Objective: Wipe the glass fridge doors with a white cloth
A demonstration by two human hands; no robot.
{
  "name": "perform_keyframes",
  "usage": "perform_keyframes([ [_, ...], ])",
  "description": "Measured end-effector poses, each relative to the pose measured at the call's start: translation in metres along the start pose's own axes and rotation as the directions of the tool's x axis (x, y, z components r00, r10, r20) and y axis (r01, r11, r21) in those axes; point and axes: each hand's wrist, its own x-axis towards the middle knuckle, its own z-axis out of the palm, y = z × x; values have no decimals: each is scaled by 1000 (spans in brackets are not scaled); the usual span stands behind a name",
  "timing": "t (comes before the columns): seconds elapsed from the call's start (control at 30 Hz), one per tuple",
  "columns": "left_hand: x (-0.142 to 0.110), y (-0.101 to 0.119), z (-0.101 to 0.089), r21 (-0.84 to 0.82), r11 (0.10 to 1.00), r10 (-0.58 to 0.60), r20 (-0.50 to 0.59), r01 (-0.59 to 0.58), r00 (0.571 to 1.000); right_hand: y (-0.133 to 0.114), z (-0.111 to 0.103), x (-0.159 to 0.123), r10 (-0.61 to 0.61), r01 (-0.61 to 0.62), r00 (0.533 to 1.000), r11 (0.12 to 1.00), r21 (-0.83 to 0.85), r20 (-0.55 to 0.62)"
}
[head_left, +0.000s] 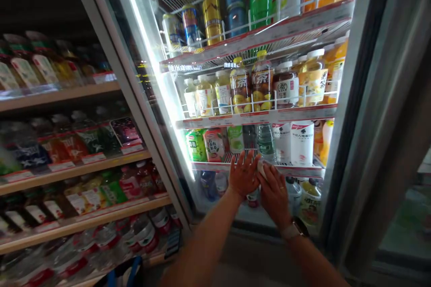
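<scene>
My left hand lies flat with its fingers stretched out, against the glass door of a lit drinks fridge. Just right of it, my right hand presses a crumpled white cloth to the same glass; whether it is fabric or paper I cannot tell. The two hands nearly touch. A watch circles my right wrist. Behind the glass, close to my fingertips, stand a clear bottle and white cartons on a wire shelf.
Inside the fridge, tea bottles and cans fill the upper shelves. To the left runs a wooden shelf rack with rows of drink bottles. A dark door frame borders the fridge on the right. A bag sits at the bottom edge.
</scene>
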Motion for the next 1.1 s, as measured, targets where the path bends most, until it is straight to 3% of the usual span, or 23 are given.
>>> perform_keyframes([
  [0.1,1,0,-2,9,1000,6,11,-6,1000,23,-16,10,-2,3,1000,999,-32,13],
  [0.17,1,0,-2,10,1000,9,13,-9,1000,46,-30,18,93,-97,993,993,-62,-70],
  [0.3,2,0,-2,-3,1000,-5,-7,5,1000,88,-55,27,345,-372,902,926,-62,-258],
  [0.37,2,1,-1,-11,1000,-10,-7,10,1000,97,-59,26,409,-445,865,893,-65,-291],
  [0.43,2,0,-1,-21,1000,-10,5,10,1000,94,-56,25,424,-460,855,886,-61,-299],
  [0.6,2,0,-1,-40,999,-5,-13,5,1000,50,-28,23,338,-358,900,933,-25,-277],
  [0.83,2,1,-1,-19,1000,-3,-23,3,1000,-5,4,8,162,-163,978,987,3,-135],
  [1.0,3,0,-2,-46,999,0,-46,-2,999,1,-5,11,27,-27,1000,999,21,12],
  [1.1,4,-1,-2,-64,998,-1,-47,-2,999,25,-22,21,38,-39,999,999,-20,-34],
])
